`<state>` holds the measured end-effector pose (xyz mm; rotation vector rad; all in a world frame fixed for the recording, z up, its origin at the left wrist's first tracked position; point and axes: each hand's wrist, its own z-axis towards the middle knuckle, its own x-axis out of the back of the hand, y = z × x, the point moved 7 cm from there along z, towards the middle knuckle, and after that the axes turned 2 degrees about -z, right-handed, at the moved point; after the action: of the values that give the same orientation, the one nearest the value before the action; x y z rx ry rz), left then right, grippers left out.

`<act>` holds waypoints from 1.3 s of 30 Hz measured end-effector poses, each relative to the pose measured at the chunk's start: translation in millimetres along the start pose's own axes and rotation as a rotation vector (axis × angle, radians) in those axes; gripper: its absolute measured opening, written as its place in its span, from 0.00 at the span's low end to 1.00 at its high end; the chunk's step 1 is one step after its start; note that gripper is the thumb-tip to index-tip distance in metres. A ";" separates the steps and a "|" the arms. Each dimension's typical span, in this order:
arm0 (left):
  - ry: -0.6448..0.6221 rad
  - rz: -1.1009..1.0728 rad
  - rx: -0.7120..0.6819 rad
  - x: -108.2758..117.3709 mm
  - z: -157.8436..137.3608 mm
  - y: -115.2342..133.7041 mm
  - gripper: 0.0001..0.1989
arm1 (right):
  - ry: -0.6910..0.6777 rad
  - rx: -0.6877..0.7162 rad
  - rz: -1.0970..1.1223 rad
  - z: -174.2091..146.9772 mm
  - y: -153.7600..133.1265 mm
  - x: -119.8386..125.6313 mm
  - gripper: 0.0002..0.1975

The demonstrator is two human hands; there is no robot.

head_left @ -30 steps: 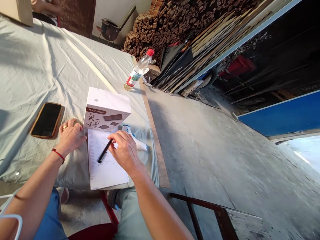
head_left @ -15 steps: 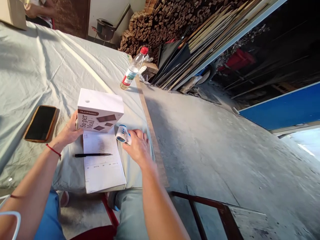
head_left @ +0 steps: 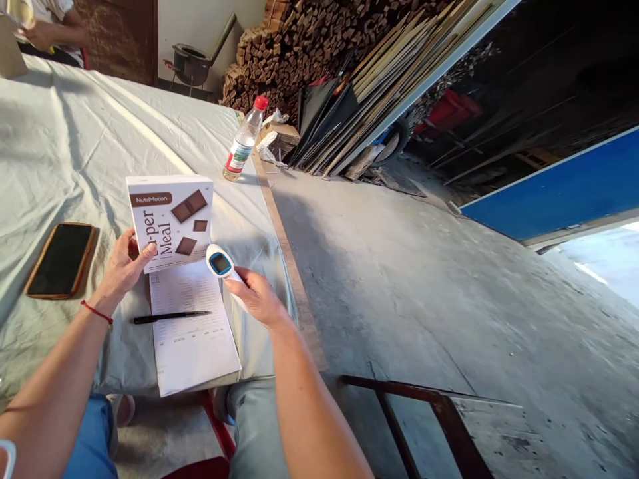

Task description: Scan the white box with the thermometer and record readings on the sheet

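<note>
My left hand (head_left: pixel 124 263) grips the lower left corner of a white box (head_left: pixel 184 229) printed "NutriMotion" and "Meal", its thumb on the front face. The box is tilted so that its printed front faces me. In my right hand (head_left: pixel 257 296) is a white infrared thermometer (head_left: pixel 219 261) with a blue-rimmed screen, held by its handle. Its head is close to the box's lower right edge; whether they touch I cannot tell. Below the box lies a printed paper sheet (head_left: pixel 197 359), with a black pen (head_left: pixel 172 317) across it.
A phone in a brown case (head_left: pixel 60 259) lies at left on the cloth-covered table (head_left: pixel 140 140). A red-capped bottle (head_left: pixel 242 143) stands near the table's right edge. Another person's hand (head_left: pixel 40 34) shows at far left. A dark metal frame (head_left: pixel 399 392) stands right of my legs.
My left hand has tilted the box so its front shows more fully. My right hand has raised and turned the thermometer, bringing its screen into view. The whole scene has shifted left.
</note>
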<state>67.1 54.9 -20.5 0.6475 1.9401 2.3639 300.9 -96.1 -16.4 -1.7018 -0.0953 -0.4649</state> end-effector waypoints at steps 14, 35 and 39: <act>-0.086 0.099 -0.074 -2.3 -8.7 18.3 0.33 | -0.042 -0.054 0.596 8.2 3.1 -70.0 0.26; -0.211 -0.148 -0.037 -5.7 -7.3 2.4 0.39 | 0.036 -0.160 0.797 6.0 5.0 -82.3 0.25; -0.205 -0.200 -0.014 -5.5 -6.6 0.6 0.37 | 0.031 -0.230 0.880 4.6 2.4 -81.1 0.28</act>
<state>70.0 47.1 -22.6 0.6333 1.8085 2.1020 228.7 -76.2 -48.0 -1.7662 0.7288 0.1673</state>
